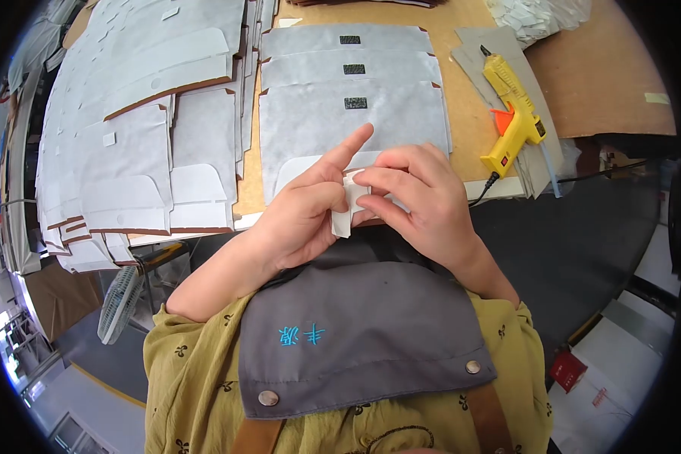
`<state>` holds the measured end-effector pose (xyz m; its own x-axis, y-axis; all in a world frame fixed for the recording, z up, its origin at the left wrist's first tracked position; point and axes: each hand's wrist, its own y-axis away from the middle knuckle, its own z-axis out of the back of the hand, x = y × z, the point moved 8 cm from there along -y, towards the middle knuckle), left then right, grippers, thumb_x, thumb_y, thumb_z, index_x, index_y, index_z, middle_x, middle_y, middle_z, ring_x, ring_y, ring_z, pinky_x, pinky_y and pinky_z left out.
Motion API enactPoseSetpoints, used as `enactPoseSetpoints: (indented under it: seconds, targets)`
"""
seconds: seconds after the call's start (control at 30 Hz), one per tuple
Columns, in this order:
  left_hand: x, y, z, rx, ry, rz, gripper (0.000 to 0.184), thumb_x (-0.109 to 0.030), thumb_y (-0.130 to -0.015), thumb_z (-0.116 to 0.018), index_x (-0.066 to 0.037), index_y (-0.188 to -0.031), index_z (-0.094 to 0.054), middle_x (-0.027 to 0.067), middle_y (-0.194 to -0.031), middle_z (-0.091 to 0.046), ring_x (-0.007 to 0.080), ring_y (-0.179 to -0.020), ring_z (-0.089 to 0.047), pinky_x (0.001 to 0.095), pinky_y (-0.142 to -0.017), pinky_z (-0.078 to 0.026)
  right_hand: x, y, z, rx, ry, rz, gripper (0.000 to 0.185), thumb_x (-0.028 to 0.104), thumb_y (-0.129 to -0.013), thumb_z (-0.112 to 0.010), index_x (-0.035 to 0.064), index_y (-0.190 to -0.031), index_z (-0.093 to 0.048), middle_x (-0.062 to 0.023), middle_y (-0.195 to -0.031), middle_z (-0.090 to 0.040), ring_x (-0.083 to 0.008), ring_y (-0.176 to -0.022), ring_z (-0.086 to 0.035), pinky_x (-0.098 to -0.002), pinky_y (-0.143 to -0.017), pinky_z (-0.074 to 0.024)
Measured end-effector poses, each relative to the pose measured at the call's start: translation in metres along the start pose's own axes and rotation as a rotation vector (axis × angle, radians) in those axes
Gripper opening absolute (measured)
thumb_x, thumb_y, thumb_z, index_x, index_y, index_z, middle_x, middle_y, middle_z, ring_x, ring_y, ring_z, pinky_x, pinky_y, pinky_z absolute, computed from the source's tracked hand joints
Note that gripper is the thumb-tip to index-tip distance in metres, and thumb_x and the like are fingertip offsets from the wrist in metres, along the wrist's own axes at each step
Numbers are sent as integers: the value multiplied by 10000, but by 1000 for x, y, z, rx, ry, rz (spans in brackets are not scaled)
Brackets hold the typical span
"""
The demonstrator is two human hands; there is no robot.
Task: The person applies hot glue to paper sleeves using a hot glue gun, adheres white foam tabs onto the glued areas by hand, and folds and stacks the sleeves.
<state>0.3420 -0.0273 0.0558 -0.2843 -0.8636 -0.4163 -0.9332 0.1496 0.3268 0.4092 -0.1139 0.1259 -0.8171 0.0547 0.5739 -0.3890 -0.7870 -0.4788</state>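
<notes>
Small white paper-like pieces (343,221) are held in front of my body, over the table's front edge. My left hand (299,216) is closed around them, its index finger stretched out towards the table. The thumb and fingers of my right hand (427,185) pinch at the upper end of the same pieces. Just beyond my hands lie overlapping pale grey panels (310,125) with brown edges. Three of them each show a dark speckled patch (356,103) near the far edge. My fingers hide part of the nearest panel and of the white pieces.
Stacks of similar panels (125,155) cover the table's left side, some with small white squares (110,138) on top. A yellow glue gun (516,125) lies on grey board (469,47) at right, its cord running over the edge. A fan (119,304) stands below left.
</notes>
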Motion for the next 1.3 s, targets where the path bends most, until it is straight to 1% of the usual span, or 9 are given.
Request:
enactPoseSetpoints:
  seconds: [0.23,0.43,0.5,0.63,0.7,0.73,0.8,1.0,1.3]
  targets:
    - [-6,-8,1,129,121,-17,819,99,-736,-362,-18,-1543,-281,175,-1221,-555,230,-1006,-641,339,-918,-578,0,-2,4,-44,26,110,248,62,-687,-812,97,-892,-675,-9,-948,-637,-217,-787,-587,-334,-682,-494]
    - [-8,-13,19,-104,-11,41,357,-94,-1011,-441,-39,-1358,-510,89,-1171,-608,141,-943,-617,278,-812,-554,-18,-10,6,96,-252,9,239,-12,-729,-808,56,-919,-680,-52,-890,-693,-205,-791,-639,-308,-712,-489]
    - [-16,-12,37,-135,-108,52,247,-202,-1053,-485,-70,-1242,-575,22,-1010,-629,93,-841,-590,238,-672,-502,-46,-7,9,21,-327,-286,111,30,-833,-765,41,-909,-684,-42,-823,-680,-137,-716,-638,-255,-655,-504]
    - [-48,-20,46,16,-126,-29,184,-188,-1047,-509,-66,-1154,-596,-39,-876,-615,62,-724,-539,233,-586,-433,-98,-8,-6,-143,-489,-729,101,79,-885,-745,-2,-908,-689,2,-735,-667,-50,-672,-598,-213,-628,-488]
    - [-88,-22,51,-359,-1035,-392,157,-186,-1015,-587,-60,-1103,-617,-52,-826,-535,21,-653,-472,220,-518,-356,-105,-20,-17,-107,-435,-716,118,94,-880,-753,-1,-887,-683,2,-730,-663,-48,-659,-583,-210,-616,-478]
    - [-92,-26,52,-358,-1031,-389,157,-186,-1015,-587,-60,-1103,-617,-52,-826,-535,21,-653,-472,220,-518,-356,-108,-25,-23,-70,-384,-698,138,109,-874,-761,0,-866,-677,3,-726,-660,-45,-646,-568,-207,-604,-468]
    - [-110,-25,33,-436,-1679,-629,83,-152,-945,-647,-110,-1016,-657,20,-727,-561,151,-582,-520,289,-525,-434,-115,-32,-35,-45,-377,-717,164,134,-870,-765,4,-845,-668,5,-699,-645,-45,-625,-547,-213,-584,-452]
    - [-99,-32,33,-386,-1977,-830,134,-174,-873,-713,-172,-1005,-688,17,-728,-561,220,-603,-587,343,-530,-471,-135,-28,-48,35,-255,-766,215,202,-864,-757,25,-803,-652,6,-607,-585,-60,-556,-496,-250,-529,-407]
    - [-87,-36,27,-313,-2157,-911,283,-183,-847,-718,-259,-1119,-720,-22,-703,-515,157,-612,-581,310,-502,-469,-138,-26,-47,42,-211,-760,213,221,-863,-756,39,-817,-654,-3,-597,-574,-85,-542,-517,-266,-522,-413]
